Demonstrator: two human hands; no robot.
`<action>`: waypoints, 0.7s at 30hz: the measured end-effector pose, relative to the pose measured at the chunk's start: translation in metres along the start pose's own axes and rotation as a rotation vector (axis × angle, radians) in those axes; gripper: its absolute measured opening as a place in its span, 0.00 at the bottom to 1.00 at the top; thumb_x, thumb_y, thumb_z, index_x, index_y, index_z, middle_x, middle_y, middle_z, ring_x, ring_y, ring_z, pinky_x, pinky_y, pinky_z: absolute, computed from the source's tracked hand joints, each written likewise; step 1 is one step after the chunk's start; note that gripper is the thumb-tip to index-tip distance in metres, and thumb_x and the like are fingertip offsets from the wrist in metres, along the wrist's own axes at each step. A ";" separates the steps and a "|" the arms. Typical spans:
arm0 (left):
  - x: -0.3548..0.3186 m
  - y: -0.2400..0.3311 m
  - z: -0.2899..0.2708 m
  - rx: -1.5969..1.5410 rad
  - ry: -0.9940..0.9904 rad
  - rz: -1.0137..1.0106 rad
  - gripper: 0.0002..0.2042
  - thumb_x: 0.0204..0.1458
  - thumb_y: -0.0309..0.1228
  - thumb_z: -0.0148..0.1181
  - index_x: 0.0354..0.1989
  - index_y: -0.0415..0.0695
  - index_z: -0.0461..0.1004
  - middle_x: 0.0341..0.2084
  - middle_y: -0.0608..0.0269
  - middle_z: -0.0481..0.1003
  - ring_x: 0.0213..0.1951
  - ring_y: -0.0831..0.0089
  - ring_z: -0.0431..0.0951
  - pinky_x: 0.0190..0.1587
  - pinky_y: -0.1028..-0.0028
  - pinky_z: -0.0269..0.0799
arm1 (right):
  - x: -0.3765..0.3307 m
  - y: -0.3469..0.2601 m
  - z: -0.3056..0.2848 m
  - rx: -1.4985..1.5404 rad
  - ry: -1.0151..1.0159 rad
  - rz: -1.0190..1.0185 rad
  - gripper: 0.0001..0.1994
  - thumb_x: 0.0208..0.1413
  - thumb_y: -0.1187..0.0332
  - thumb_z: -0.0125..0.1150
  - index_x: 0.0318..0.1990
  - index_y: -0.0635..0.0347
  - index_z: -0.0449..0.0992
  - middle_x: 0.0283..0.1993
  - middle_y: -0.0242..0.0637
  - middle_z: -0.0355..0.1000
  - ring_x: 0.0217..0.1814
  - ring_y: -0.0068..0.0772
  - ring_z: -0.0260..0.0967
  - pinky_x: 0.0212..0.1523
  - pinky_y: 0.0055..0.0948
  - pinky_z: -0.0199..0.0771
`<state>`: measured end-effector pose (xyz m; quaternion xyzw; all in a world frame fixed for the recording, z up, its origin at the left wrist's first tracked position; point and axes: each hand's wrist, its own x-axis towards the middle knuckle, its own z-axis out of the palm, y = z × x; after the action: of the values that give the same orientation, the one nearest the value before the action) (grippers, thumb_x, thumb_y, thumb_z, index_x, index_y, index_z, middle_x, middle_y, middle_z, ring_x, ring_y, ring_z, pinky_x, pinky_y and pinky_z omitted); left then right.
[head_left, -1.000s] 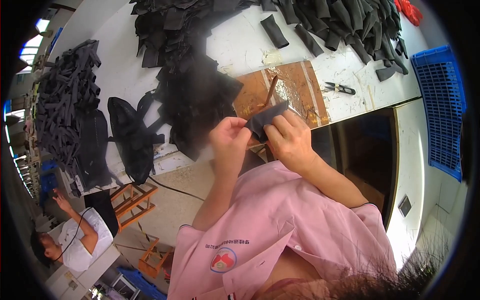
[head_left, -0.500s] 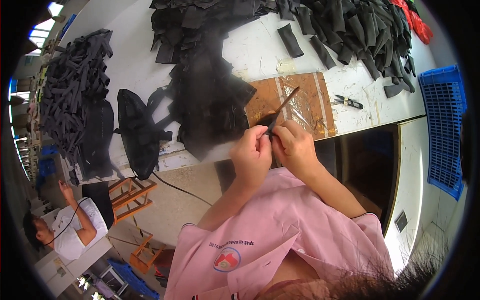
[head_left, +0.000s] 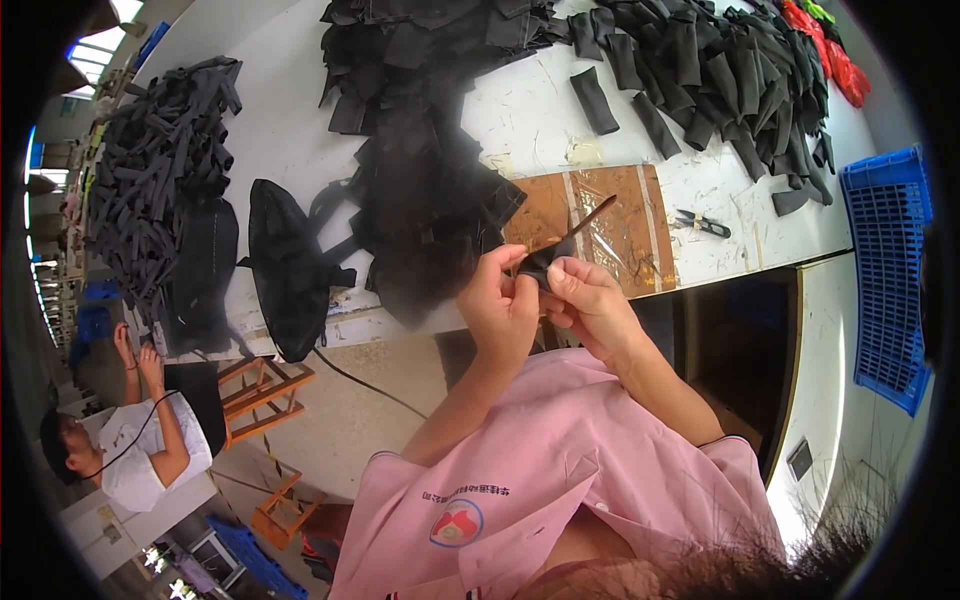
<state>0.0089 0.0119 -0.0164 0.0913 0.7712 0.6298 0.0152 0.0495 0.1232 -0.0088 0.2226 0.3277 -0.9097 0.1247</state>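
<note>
Both of my hands are at the table's front edge, working on one small piece of black fabric [head_left: 538, 262]. My left hand [head_left: 503, 300] pinches its left side between thumb and fingers. On the other side my right hand [head_left: 592, 298] grips it, with the thumb lying over the top. Folded fingers hide part of the fabric. Just beyond it, a thin dark pointed rod [head_left: 592, 214] slants up over a brown board [head_left: 640, 215]; its lower end is hidden by the fabric. A pair of thread snips [head_left: 704, 223] lies to the right of the board.
Black fabric pieces [head_left: 420, 200] are heaped left of the board. Black tubes [head_left: 720, 80] pile up at the far right, dark strips [head_left: 160, 150] at the far left. A black bag-like item [head_left: 285, 270] lies between. A blue crate [head_left: 885, 280] stands right; a co-worker [head_left: 150, 450] sits left.
My hands have drawn slightly apart, and more of the black fabric shows between them. My right thumb now lies over it. The view has shifted a little. The co-worker's hands have come together.
</note>
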 end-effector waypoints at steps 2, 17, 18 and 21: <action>0.003 0.000 -0.004 -0.311 -0.074 -0.167 0.12 0.39 0.12 0.49 0.34 0.37 0.66 0.27 0.58 0.74 0.22 0.86 0.69 0.20 0.88 0.60 | 0.002 0.001 -0.007 -0.048 0.028 -0.067 0.09 0.53 0.64 0.54 0.26 0.57 0.67 0.21 0.25 0.60 0.21 0.14 0.53 0.21 0.14 0.53; 0.004 0.057 -0.001 -0.277 -0.182 0.123 0.06 0.44 0.17 0.57 0.31 0.38 0.72 0.28 0.67 0.70 0.27 0.86 0.64 0.29 0.87 0.60 | -0.021 -0.046 0.013 -0.768 -0.050 -0.857 0.06 0.51 0.71 0.53 0.26 0.63 0.66 0.29 0.33 0.63 0.28 0.24 0.60 0.28 0.21 0.61; 0.006 0.063 -0.003 -0.302 -0.189 0.131 0.06 0.44 0.17 0.57 0.31 0.38 0.72 0.28 0.67 0.70 0.27 0.86 0.65 0.30 0.86 0.61 | -0.025 -0.051 0.018 -0.875 -0.024 -0.933 0.06 0.50 0.72 0.54 0.26 0.63 0.66 0.27 0.35 0.63 0.27 0.27 0.60 0.27 0.21 0.61; 0.017 0.071 -0.005 -0.184 -0.154 0.316 0.05 0.44 0.19 0.58 0.29 0.38 0.71 0.27 0.66 0.69 0.28 0.84 0.66 0.32 0.86 0.61 | -0.035 -0.063 0.029 -0.960 0.001 -1.013 0.05 0.48 0.74 0.55 0.26 0.64 0.66 0.26 0.37 0.63 0.26 0.32 0.61 0.26 0.24 0.62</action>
<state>0.0001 0.0234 0.0555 0.2575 0.6832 0.6832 -0.0165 0.0469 0.1551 0.0623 -0.0368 0.7570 -0.6103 -0.2306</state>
